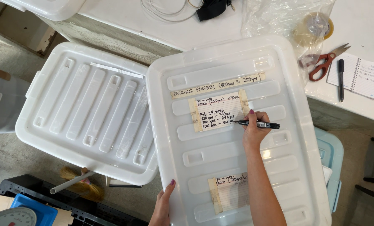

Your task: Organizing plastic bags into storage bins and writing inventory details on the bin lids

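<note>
head view. right hand (252,130) over the middle of a large white plastic bin lid (279,175), fingers (251,113) pinched narrow around a black marker pen (258,124). pen lies nearly level, tip pointing left, touching the right edge of a lined paper label (216,114) taped down with tan tape at both ends. handwriting already on the label. a long strip of tan tape (218,85) with writing sits just above it on the same lid. a second taped paper label (231,193) lies lower on the lid, partly under the right forearm.

left hand (164,207) at the lid's near-left edge, fingers curled over the rim, thumb on top, gripping it.

to the left, a second white bin lid (86,111), its right edge tucked under the first. on the white worktop (362,25) up right: red-handled scissors (326,62), a black pen (341,79), a spiral notepad (360,77), a roll of clear tape (316,25) inside a clear plastic bag. bottom left: a scale dial (11,217) on a blue base.
</note>
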